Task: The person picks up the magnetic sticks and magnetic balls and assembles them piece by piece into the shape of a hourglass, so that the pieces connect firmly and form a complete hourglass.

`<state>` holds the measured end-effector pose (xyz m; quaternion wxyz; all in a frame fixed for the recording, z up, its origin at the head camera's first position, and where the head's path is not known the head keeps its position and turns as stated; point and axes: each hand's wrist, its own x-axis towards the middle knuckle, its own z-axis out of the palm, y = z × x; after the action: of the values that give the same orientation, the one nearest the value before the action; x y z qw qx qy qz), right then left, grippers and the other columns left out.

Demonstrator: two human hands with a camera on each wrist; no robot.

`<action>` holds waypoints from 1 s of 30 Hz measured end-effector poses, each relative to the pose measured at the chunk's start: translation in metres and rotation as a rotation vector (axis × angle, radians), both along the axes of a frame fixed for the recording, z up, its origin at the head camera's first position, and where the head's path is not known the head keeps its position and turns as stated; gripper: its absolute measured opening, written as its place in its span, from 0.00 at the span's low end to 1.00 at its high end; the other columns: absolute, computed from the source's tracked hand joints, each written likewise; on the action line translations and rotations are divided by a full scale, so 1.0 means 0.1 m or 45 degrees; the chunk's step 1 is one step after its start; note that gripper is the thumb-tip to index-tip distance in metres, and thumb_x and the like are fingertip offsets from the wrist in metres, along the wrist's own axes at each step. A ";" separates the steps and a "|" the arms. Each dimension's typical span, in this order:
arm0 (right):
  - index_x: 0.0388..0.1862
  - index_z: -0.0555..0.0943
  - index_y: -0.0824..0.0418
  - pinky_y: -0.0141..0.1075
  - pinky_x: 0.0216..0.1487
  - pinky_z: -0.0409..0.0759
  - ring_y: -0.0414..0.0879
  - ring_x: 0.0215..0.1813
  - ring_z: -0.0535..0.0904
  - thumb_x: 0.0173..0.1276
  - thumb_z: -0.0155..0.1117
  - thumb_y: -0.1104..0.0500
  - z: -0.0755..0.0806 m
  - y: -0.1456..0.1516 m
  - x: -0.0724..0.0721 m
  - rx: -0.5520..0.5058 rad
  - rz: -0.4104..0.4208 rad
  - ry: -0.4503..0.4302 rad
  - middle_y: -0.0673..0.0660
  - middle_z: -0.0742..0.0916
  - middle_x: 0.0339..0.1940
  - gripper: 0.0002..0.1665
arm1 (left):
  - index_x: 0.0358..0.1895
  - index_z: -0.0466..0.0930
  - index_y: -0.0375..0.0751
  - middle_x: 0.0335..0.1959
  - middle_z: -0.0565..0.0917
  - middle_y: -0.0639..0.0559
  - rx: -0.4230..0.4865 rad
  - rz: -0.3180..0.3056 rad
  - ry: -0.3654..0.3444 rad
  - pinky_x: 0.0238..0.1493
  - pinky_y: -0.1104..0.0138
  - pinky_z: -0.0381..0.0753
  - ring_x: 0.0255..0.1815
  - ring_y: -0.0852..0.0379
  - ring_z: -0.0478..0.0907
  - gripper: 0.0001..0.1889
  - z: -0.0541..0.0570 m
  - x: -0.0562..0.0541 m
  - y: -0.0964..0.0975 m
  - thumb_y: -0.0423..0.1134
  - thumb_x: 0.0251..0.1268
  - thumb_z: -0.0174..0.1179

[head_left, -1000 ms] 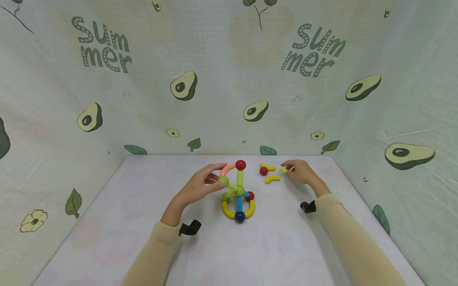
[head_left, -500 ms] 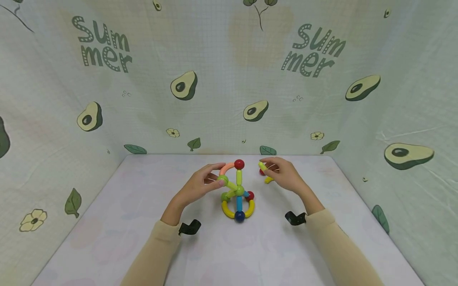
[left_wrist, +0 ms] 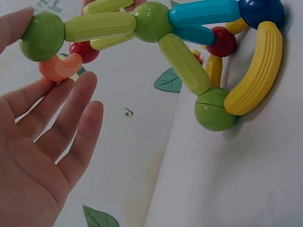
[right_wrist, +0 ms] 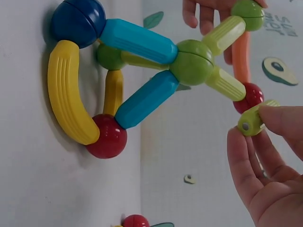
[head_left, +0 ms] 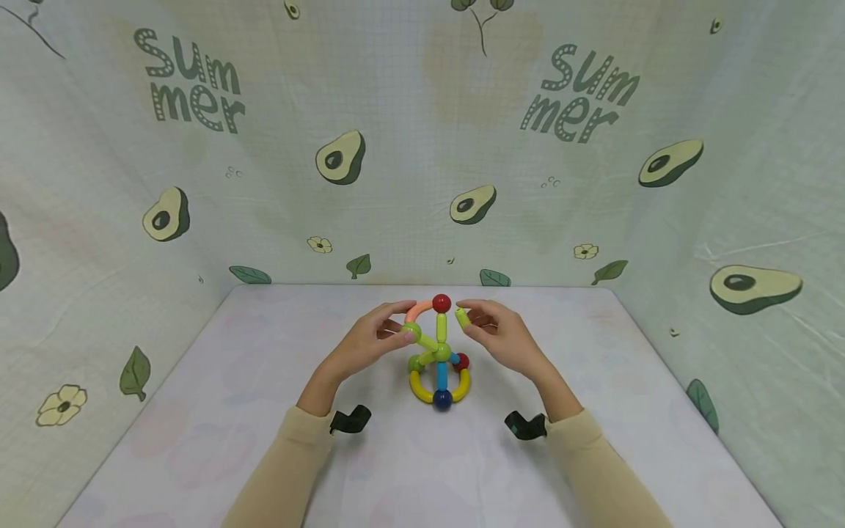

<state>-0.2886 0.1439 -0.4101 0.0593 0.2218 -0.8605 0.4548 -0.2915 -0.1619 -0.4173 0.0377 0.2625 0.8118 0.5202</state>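
Observation:
A magnetic stick-and-ball structure (head_left: pixel 441 378) stands upright on the table, with a ring of yellow curved sticks at its base. Its upper part has a green ball (left_wrist: pixel 42 37), an orange curved stick (right_wrist: pixel 241 57) and a red ball (head_left: pixel 441 303). My left hand (head_left: pixel 366 343) steadies it from the left, thumb on the green ball and fingertips at the orange stick. My right hand (head_left: pixel 505 339) pinches a short light-green stick (right_wrist: pixel 254 118) between thumb and fingers. That stick is just right of the red top ball, and its metal-tipped end shows in the right wrist view.
On the table behind the right hand lies another red ball (right_wrist: pixel 136 221), mostly hidden in the head view. A cloth printed with avocados (head_left: pixel 339 158) hangs behind and at both sides. Each wrist wears a black camera (head_left: pixel 526 425).
My right hand has come left from the loose pieces to the structure, bringing the light-green stick and now covering those pieces. The left hand has stayed nearly in place.

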 end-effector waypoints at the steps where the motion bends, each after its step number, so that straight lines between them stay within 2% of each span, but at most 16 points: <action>1: 0.71 0.81 0.54 0.47 0.62 0.86 0.50 0.55 0.85 0.76 0.70 0.62 0.00 -0.01 0.01 -0.006 0.007 0.003 0.54 0.86 0.55 0.26 | 0.79 0.70 0.62 0.74 0.75 0.59 -0.001 -0.001 0.001 0.60 0.54 0.83 0.61 0.51 0.81 0.33 0.00 0.00 0.00 0.54 0.73 0.68; 7: 0.69 0.82 0.53 0.44 0.59 0.87 0.49 0.55 0.86 0.75 0.71 0.62 0.01 -0.05 0.04 -0.034 0.032 0.019 0.54 0.87 0.55 0.24 | 0.78 0.70 0.65 0.74 0.74 0.61 -0.014 0.003 0.007 0.58 0.53 0.85 0.61 0.50 0.81 0.32 0.02 0.01 -0.01 0.55 0.74 0.68; 18: 0.66 0.83 0.52 0.39 0.57 0.87 0.47 0.53 0.88 0.75 0.72 0.61 0.01 -0.14 0.07 -0.040 0.075 -0.017 0.51 0.89 0.54 0.22 | 0.78 0.70 0.63 0.75 0.74 0.59 -0.002 0.003 -0.005 0.63 0.53 0.82 0.61 0.52 0.81 0.33 0.00 -0.02 -0.02 0.53 0.73 0.69; 25: 0.64 0.84 0.52 0.46 0.57 0.88 0.47 0.54 0.87 0.73 0.74 0.60 -0.01 -0.19 0.09 -0.013 0.063 0.005 0.50 0.89 0.55 0.22 | 0.78 0.70 0.65 0.74 0.74 0.61 -0.006 -0.001 -0.010 0.61 0.52 0.82 0.61 0.52 0.81 0.32 0.00 -0.02 -0.02 0.53 0.73 0.69; 30: 0.64 0.84 0.54 0.48 0.57 0.88 0.47 0.52 0.87 0.72 0.75 0.61 -0.04 -0.21 0.11 -0.024 0.086 0.041 0.52 0.90 0.53 0.22 | 0.78 0.70 0.65 0.74 0.74 0.61 -0.012 -0.003 -0.008 0.60 0.53 0.83 0.61 0.52 0.81 0.32 0.00 -0.01 -0.01 0.53 0.74 0.68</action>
<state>-0.2775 0.1230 -0.4136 0.0597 0.2574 -0.8471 0.4610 -0.2923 -0.1633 -0.4171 0.0423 0.2617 0.8138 0.5171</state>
